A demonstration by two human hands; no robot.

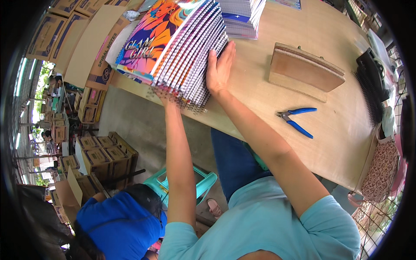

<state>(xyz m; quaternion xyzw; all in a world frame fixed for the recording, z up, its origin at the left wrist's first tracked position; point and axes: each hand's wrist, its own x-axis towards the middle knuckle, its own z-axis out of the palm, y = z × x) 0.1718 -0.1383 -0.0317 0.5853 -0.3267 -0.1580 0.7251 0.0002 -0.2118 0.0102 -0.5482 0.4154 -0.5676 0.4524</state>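
A tall stack of spiral notebooks [182, 52] with a bright orange, purple and blue illustrated cover sits at the table's left edge. The spiral spines face right and toward me, and loose wire ends poke out at its near corner. My right hand [221, 69] lies flat against the right side of the stack, fingers stretched out. My left hand [169, 100] reaches to the near end of the stack; the notebooks and wire ends hide its fingers. Blue-handled cutting pliers [299, 120] rest on the table with handles apart, to the right of my right forearm.
On the wooden table [260, 95] stand a brown wooden holder [305, 69] and another stack of notebooks [242, 19]. Black wire spirals [368, 86] lie at the right edge. Cardboard boxes [102, 156] fill the left. A person in blue [121, 223] bends near a turquoise stool [203, 186].
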